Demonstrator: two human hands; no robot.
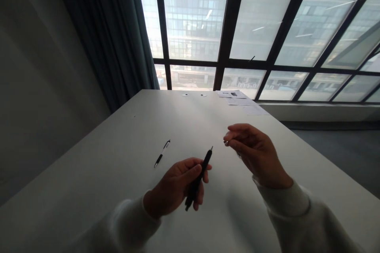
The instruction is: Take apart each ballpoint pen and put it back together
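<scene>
My left hand [181, 182] is closed around a black pen [196, 184], held slanted above the white table. A narrow metal point sticks out of its upper end, towards my right hand [257, 152]. That hand pinches a small silvery metal piece [226, 142] between thumb and fingertips; its exact kind is too small to make out. The piece and the pen's point are apart, with a short gap between them. Behind my left hand, a black-and-white pen [162, 153] with a silvery tip lies on the table.
The white table [118, 174] stretches forward to the windows [192, 19]. Printed papers [237, 97] lie at its far right corner. Two small white discs [203, 95] with dark marks sit near the far edge. A dark curtain [109, 27] hangs on the left.
</scene>
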